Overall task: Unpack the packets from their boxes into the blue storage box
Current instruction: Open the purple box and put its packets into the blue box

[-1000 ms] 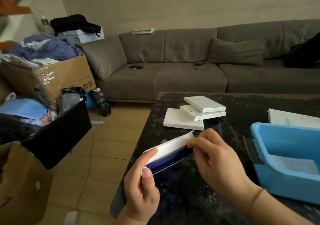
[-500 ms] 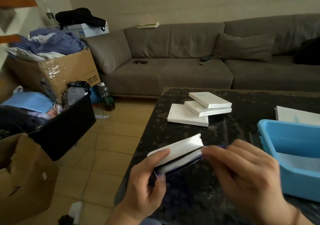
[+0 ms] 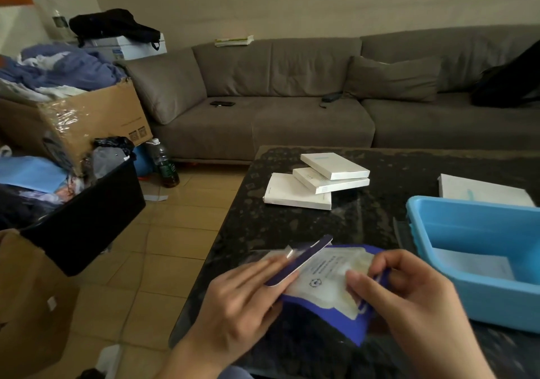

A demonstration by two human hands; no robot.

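An opened flat box with a dark blue inside (image 3: 336, 318) lies spread between my hands above the near edge of the black table (image 3: 292, 226). A whitish packet (image 3: 324, 279) lies in it. My left hand (image 3: 242, 299) holds the box's raised flap side with fingers nearly straight. My right hand (image 3: 409, 299) pinches the packet's right edge between thumb and fingers. The blue storage box (image 3: 479, 226) stands at the right with a white packet (image 3: 473, 264) on its floor. A stack of three white boxes (image 3: 315, 183) sits mid-table.
Another white box (image 3: 482, 188) lies behind the blue storage box. A grey sofa (image 3: 292, 107) runs along the back. On the floor at left are a black bin (image 3: 87, 221), cardboard boxes of clothes (image 3: 87, 115) and a bottle (image 3: 163, 162).
The box, closed and held edge-on before, now lies opened flat with the packet exposed. My right hand has gone from the flap to pinching the packet.
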